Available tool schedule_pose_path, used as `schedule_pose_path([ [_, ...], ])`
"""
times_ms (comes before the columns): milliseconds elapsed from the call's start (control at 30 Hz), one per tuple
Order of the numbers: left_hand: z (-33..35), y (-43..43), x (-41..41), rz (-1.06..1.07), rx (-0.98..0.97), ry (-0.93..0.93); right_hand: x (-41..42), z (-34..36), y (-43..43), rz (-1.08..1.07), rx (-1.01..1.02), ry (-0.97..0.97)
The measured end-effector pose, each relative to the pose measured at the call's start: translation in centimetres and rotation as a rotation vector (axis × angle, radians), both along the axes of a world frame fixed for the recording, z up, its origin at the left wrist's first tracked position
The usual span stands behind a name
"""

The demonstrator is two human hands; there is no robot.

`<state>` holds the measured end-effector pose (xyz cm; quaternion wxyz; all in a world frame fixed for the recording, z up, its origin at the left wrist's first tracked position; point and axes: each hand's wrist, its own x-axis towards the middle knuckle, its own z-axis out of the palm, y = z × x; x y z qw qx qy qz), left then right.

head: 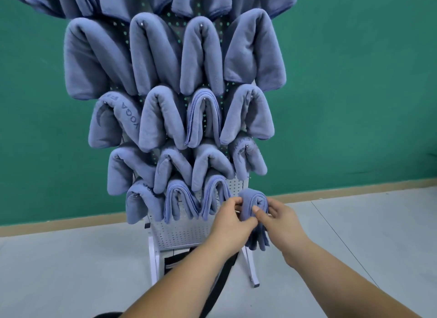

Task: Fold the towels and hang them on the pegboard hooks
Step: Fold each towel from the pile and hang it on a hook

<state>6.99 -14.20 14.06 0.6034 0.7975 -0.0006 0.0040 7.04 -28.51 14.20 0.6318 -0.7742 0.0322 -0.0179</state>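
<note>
Both your hands are on one folded towel (pixel 253 197), blue, at the lower right corner of the pegboard (pixel 184 232).

Your left hand (pixel 227 223) pinches the towel's left edge. Its fingers (pixel 236 202) are curled over the edge up top and the thumb is closed in below them, so the cloth is clamped between.

Your right hand (pixel 281 223) grips the towel's right side. The thumb (pixel 256 210) is pressed on the front face and the other fingers wrap round the right edge, closed on the cloth.

The towel's rounded fold sits just above both sets of fingers. Its loose ends hang down below them, between your two wrists. The towel is in front of the bare white board, just right of the left fingers and just left of the right palm. Whether the fold is over a hook, cannot tell: the cloth and your fingers hide that spot.

Just left of your left fingers hangs the bottom row of hung towels (pixel 179 204), the nearest one almost touching your knuckles. More rows of the same blue towels (pixel 165 119) are draped higher up, well above your fingers.

The pegboard stands on white legs (pixel 152 253) on the grey floor (pixel 71 258), with a green wall (pixel 354 81) behind it.
</note>
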Motion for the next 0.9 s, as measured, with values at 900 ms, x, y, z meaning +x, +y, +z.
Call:
schedule_pose_path([
  [900, -0.7, -1.6, 6.2, 0.388, 0.430, -0.501, 8.5, 0.3, -0.4, -0.168, -0.570, -0.320],
])
